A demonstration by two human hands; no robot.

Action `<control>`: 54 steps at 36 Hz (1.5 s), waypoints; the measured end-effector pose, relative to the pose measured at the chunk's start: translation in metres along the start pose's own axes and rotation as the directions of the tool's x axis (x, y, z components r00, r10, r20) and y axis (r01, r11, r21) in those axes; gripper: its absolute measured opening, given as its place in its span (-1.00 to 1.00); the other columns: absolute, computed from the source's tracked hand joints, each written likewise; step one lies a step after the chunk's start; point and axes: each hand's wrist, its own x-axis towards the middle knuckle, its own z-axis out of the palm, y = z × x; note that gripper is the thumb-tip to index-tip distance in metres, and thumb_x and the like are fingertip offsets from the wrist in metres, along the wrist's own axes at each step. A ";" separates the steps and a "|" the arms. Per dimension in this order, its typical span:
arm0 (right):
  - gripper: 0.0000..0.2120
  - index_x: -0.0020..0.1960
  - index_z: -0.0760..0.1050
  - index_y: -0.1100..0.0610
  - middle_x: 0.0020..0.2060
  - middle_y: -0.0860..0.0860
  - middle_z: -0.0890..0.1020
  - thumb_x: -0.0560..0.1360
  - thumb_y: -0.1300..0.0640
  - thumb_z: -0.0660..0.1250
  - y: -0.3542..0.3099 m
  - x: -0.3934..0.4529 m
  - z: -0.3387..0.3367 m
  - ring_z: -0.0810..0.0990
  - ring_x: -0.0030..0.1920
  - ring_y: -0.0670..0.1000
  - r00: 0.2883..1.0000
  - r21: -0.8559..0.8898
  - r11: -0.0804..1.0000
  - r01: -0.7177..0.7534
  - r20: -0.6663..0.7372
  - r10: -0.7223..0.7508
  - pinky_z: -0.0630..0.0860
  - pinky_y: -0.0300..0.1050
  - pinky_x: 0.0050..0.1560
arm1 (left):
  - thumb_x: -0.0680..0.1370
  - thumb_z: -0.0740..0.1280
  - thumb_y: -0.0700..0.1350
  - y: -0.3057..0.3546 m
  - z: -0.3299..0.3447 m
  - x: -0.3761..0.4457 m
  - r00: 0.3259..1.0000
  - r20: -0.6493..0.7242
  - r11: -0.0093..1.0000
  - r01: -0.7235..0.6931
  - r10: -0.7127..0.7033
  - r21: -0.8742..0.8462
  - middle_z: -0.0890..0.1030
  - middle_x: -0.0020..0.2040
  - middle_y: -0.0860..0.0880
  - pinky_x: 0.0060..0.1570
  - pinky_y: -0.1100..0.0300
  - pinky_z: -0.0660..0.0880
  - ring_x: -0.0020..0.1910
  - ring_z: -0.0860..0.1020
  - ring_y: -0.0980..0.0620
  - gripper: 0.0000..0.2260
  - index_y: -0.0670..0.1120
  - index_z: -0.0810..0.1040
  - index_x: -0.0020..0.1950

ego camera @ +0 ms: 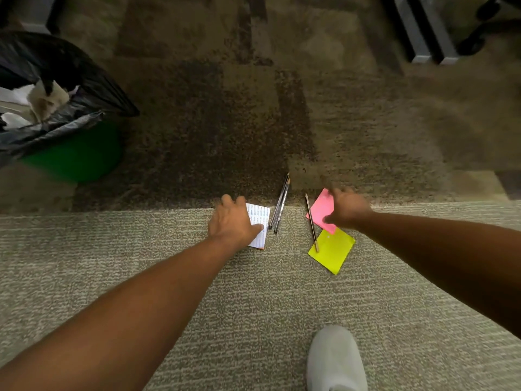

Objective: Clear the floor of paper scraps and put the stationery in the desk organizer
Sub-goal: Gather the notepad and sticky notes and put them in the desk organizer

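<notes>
Both hands are down at the carpeted floor [253, 292], where the task's things lie in one loose cluster. The left hand [231, 221] rests on the white printed scrap [260, 221], thumb laid on its face and fingers curled at its far-left edge; whether it is actually pinched cannot be told. The right hand [348, 208] covers the right edge of the pink note [321, 210], fingers curled over it, the grip itself hidden. The yellow note [332, 251] lies just near of the pink one, their corners overlapping. A pencil [312, 222] lies across the left edges of both notes, and two pens [279, 204] lie side by side between the white scrap and the pencil. Judged handling: the papers are light, limp and flat to the pile (best lifted at a corner or free edge); the pens and pencil are stiff, light, liable to roll, best pinched mid-shaft. A lined green bin [70, 131] stands far left. No worktop or organizer is visible.
</notes>
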 end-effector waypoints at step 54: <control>-0.86 -0.09 0.54 0.07 -0.27 0.05 0.60 0.62 0.14 0.26 -0.017 -0.023 -0.061 0.49 -0.36 -0.02 0.998 0.726 0.688 0.023 0.022 -0.056 0.34 -0.19 -0.39 | 0.67 0.15 -0.04 0.014 0.011 0.008 0.995 -0.087 0.698 -0.028 -0.049 -0.715 0.65 0.00 -0.07 -0.01 0.01 0.54 -0.03 0.60 -0.07 -0.78 -0.09 0.55 0.09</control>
